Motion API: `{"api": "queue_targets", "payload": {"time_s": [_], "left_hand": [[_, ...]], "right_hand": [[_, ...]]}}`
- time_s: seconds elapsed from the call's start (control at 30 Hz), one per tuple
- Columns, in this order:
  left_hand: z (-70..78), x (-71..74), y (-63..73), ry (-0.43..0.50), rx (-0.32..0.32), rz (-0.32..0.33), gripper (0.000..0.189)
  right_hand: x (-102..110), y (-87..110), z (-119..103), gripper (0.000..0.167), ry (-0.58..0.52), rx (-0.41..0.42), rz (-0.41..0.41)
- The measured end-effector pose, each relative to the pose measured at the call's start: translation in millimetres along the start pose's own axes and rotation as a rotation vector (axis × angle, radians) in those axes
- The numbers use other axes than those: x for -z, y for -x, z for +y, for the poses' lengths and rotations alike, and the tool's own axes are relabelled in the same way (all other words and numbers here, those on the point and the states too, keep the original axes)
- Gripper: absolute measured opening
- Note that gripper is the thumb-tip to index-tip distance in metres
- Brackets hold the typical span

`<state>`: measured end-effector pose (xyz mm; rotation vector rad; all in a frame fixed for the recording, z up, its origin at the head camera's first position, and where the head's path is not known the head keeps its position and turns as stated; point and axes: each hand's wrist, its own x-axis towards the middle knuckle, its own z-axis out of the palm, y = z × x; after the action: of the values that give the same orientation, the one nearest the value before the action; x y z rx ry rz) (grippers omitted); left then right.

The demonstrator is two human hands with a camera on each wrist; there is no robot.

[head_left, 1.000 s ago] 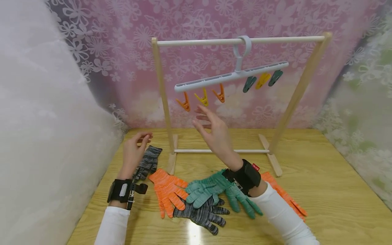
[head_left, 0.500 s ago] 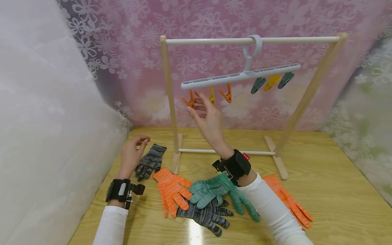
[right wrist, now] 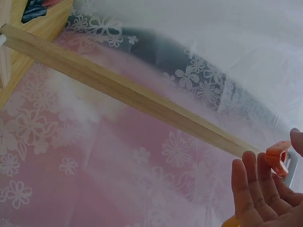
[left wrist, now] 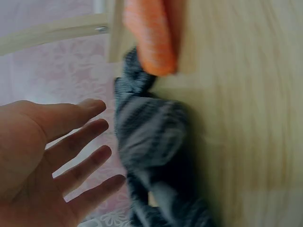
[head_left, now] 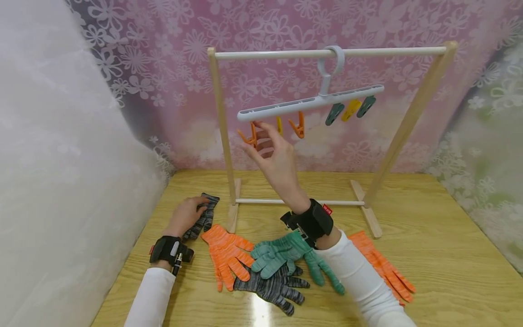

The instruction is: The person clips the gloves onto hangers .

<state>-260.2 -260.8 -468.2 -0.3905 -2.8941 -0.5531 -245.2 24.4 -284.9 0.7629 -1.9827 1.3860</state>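
Observation:
My right hand (head_left: 278,159) is raised at the leftmost orange clothespin (head_left: 250,136), which hangs from the left end of a pale grey clip hanger (head_left: 282,108). Its fingers lie along one side of this clothespin; in the right wrist view the thumb (right wrist: 297,141) stands on the other side of the orange clothespin (right wrist: 277,158). The clothespin's legs are spread, and whether the fingertips touch it I cannot tell. Low on the left, my left hand (head_left: 185,217) is over a grey-black striped knit glove (head_left: 209,213). In the left wrist view its extended fingers appear just apart from the striped glove (left wrist: 151,132).
The hanger hooks over the white bar of a wooden rack (head_left: 220,118). More clips hang along it, including a green one (head_left: 335,113). On the table (head_left: 429,254) lie an orange glove (head_left: 226,254), green gloves (head_left: 273,254), another striped glove (head_left: 273,288) and orange gloves (head_left: 384,268).
My right hand has moved up and left to the leftmost orange clothespin. My left hand has come down and right over the striped glove. The head view has shifted a little.

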Motion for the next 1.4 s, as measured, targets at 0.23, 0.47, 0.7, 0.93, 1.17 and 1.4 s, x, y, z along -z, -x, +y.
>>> {"api": "queue_targets", "payload": {"time_s": [0.23, 0.47, 0.7, 0.93, 1.17, 1.4], "left_hand": [[-2.7, -5.5, 2.8, 0.003, 0.02, -0.119, 0.04], [5.1, -7.0, 8.0, 0.003, 0.021, -0.102, 0.038], [17.5, -5.4, 18.4, -0.012, 0.001, -0.092, 0.034], [27.0, -5.2, 27.4, -0.008, -0.033, -0.07, 0.032], [32.8, -2.1, 27.2, 0.0, -0.029, -0.063, 0.024], [28.0, 3.9, 15.8, -0.05, 0.087, 0.062, 0.024]], "right_hand": [[1, 2.1, -5, 0.048, 0.034, 0.062, 0.039], [8, 4.0, -10, 0.044, 0.053, 0.085, 0.071], [15, 8.2, -15, 0.045, 0.053, 0.075, 0.076], [19, 11.5, -16, 0.07, 0.039, 0.063, 0.062], [21, 13.9, -15, 0.08, 0.039, 0.044, 0.056], [22, 15.6, -17, 0.08, 0.039, 0.04, 0.044]]}}
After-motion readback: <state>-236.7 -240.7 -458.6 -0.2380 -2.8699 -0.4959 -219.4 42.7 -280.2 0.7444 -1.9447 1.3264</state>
